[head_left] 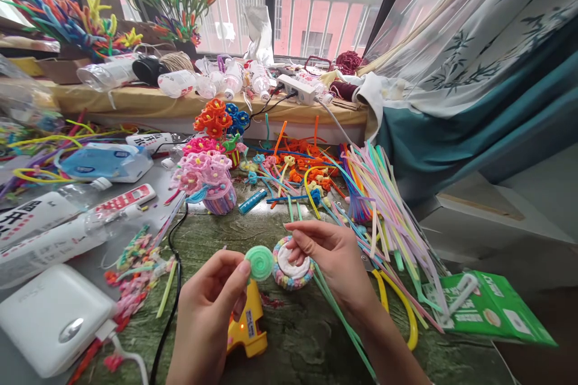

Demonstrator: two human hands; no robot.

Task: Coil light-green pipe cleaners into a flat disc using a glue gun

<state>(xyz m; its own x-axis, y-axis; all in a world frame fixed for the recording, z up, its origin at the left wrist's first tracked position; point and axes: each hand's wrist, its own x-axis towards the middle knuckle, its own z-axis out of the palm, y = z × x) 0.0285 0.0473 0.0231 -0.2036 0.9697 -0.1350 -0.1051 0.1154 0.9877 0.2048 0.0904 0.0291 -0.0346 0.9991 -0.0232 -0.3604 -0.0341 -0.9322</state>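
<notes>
My left hand (212,295) pinches a mint-green coiled disc (259,263) of pipe cleaner between thumb and forefinger. Just to its right, a round pot (282,280) with a pastel bobbly rim and a white top sits on the table. My right hand (332,255) is over that pot, its fingers closed. Long green pipe cleaners (345,322) seem to run through this hand, emerging beyond the fingertips and below the palm; the grip itself is partly hidden. Below the disc lies a yellow glue gun (253,325) with a small orange light, partly behind my left hand.
A pink pipe-cleaner flower pot (219,195) stands ahead, near a blue lighter (253,201). Pipe-cleaner bundles (383,204) and a green packet (492,307) lie right. At left are plastic bottles (58,240), a white power bank (54,319) and a black cable (174,277).
</notes>
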